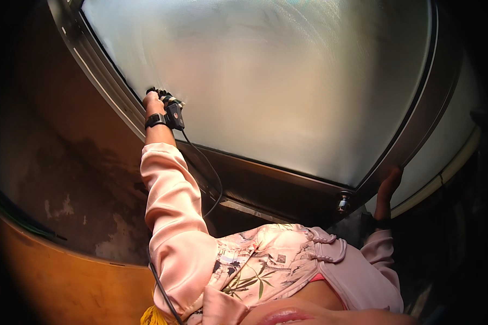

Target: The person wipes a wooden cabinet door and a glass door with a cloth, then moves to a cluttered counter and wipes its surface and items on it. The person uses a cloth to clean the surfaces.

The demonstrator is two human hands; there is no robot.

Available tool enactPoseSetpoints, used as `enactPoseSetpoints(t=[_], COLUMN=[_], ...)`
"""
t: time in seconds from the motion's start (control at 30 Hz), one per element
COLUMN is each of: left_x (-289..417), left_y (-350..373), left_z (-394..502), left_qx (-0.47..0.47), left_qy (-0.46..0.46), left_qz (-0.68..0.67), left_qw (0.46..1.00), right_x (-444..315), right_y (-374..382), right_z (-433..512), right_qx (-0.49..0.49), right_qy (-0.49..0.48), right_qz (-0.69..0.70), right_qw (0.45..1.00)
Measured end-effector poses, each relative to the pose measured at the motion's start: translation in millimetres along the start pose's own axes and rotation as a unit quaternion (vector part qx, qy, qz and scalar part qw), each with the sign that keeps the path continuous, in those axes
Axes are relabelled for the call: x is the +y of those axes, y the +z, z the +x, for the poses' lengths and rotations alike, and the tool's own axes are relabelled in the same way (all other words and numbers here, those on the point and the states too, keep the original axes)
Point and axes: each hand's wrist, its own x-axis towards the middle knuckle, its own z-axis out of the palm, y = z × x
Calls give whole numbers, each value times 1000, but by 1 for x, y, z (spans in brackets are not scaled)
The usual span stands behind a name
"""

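A frosted glass panel (260, 89) in a dark metal door frame (276, 166) fills most of the view before me. My left hand (156, 99) is at the panel's lower left corner, against the glass. Black and white striped material covers its fingers; whether this is a glove or a held cloth is unclear. A dark band and a small black box (174, 115) with a cable sit on that wrist. My right hand (389, 185), in shadow, grips the frame's right edge, its fingers partly hidden. Near the lower right corner is a shiny metal knob (343, 202).
A stained dark surface (77, 219) lies left of the frame, above an orange-brown panel (77, 280). Another pale pane (435, 158) with a light edge stands right of the frame. The black cable (215, 174) hangs loosely beside my left sleeve.
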Motion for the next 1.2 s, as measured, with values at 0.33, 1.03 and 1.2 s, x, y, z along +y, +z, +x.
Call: enactPoseSetpoints(t=[0.33, 1.03, 1.2], left_x=[193, 115, 206], left_y=[65, 57, 56], left_z=[-95, -323, -223], left_qx=[-105, -124, 141], left_qy=[547, 939, 867], left_qz=[81, -47, 29], left_qw=[826, 318, 478], right_x=[24, -14, -16], right_y=[-10, -6, -9], right_z=[-3, -2, -4], right_qx=[49, 28, 71], right_qy=[28, 45, 94], right_qz=[-20, 65, 34], right_qw=[998, 997, 992])
